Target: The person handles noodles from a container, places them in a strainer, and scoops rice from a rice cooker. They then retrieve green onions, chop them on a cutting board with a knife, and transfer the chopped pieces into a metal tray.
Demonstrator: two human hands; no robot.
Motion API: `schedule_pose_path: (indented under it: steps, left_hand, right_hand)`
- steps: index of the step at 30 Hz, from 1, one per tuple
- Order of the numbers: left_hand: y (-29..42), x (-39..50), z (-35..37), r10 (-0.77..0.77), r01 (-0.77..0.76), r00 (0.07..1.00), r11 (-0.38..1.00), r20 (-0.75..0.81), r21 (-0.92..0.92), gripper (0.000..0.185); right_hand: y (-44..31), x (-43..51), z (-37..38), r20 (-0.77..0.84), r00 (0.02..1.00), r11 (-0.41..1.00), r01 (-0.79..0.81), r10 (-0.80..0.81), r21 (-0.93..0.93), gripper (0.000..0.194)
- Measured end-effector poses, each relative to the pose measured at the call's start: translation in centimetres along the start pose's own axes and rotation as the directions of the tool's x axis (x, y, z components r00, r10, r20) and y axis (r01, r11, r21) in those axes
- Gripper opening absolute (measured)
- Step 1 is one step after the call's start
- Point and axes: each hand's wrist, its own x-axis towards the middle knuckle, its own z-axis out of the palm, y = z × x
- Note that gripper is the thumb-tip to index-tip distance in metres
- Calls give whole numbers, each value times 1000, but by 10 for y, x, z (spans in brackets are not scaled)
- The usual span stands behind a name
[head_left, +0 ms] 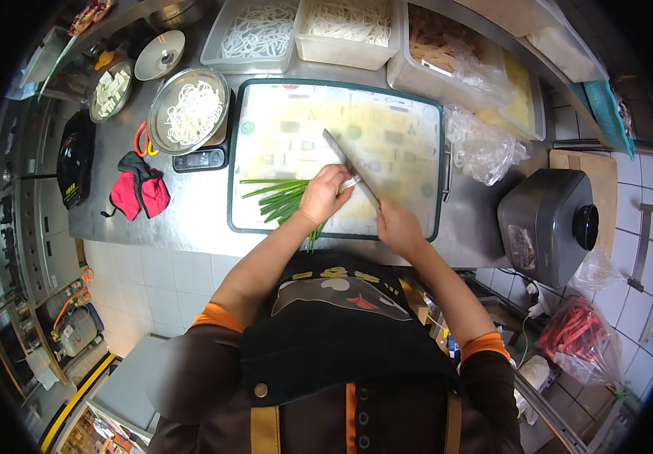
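Note:
A large cutting board with a dark green rim lies on the steel counter in front of me. My left hand holds down a bunch of green onions; their green leaves fan out to the left and down past the board's near edge. The white ends stick out to the right of my fingers. My right hand grips the handle of a kitchen knife. The blade runs up and left across the board, close beside my left fingers, at the white ends. Whether it touches them I cannot tell.
On the left stand a bowl of white noodles, a bowl of white cubes, a digital scale, scissors and a red-black cloth item. Noodle tubs line the back. A plastic bag and dark appliance are right.

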Motion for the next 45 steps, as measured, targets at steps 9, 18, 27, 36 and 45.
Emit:
schedule_pose_path:
  steps: [9,18,27,36,45]
  left_hand:
    - [10,-1,-14,5,-9,996,999,84,50,22]
    - [1,-6,-8,127,-129,990,991,62,24,15]
    - [1,-9,-8,83,-84,994,996,74,7,14]
    - [2,-8,-9,107,-108,992,994,62,15,13]
    - [1,-7,-9,102,-103,993,995,60,18,13]
  right_hand:
    - [12,-7,-38,-26,997,991,67,-71,-114,14]
    - [-5,19,-48,23,1000,989,-2,5,-147,15]
    - [-29,11,-17,-59,993,993,-105,102,-53,11]
    - [-9,26,-42,-12,992,973,119,-124,-196,12]
    - [-1,45,-51,69,995,973,89,-76,-215,14]
